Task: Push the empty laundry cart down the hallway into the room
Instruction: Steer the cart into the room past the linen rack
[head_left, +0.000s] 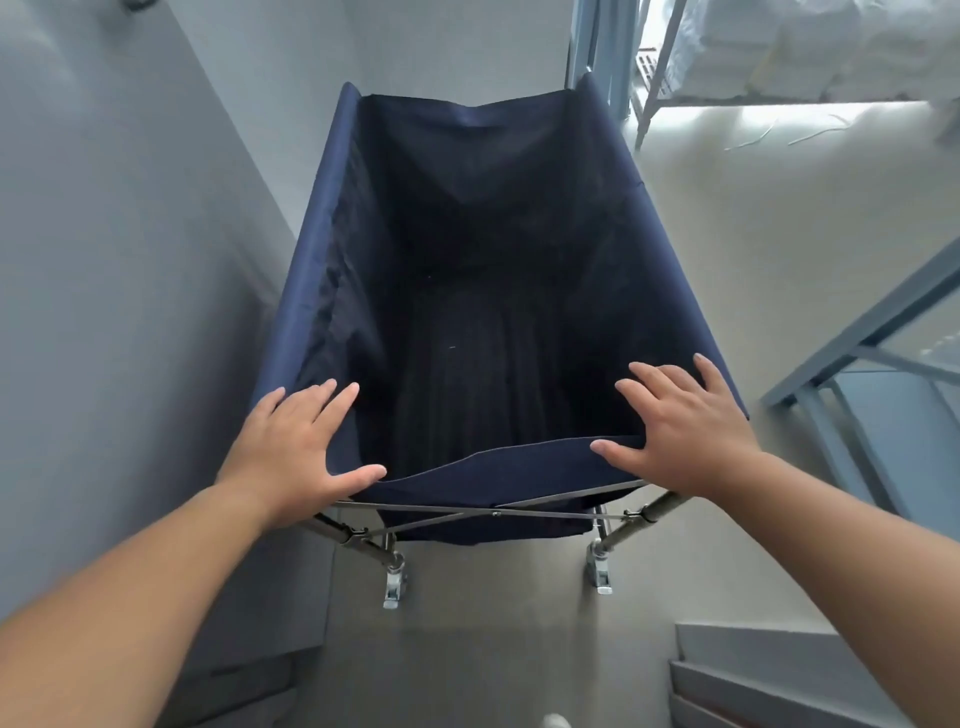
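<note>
Hands (296, 441) (685, 426) flat on laundry cart (493, 467) rim

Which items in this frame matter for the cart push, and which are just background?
Job:
- laundry cart, navy fabric, empty
- left hand, flat on near-left corner
- right hand, flat on near-right corner
- cart casters

Background:
- metal shelving rack
- white bagged linens
- left wall

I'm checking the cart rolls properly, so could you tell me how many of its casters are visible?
2: one caster under the near-left corner, one under the near-right. Any front ones are hidden behind the laundry cart's fabric.
</note>
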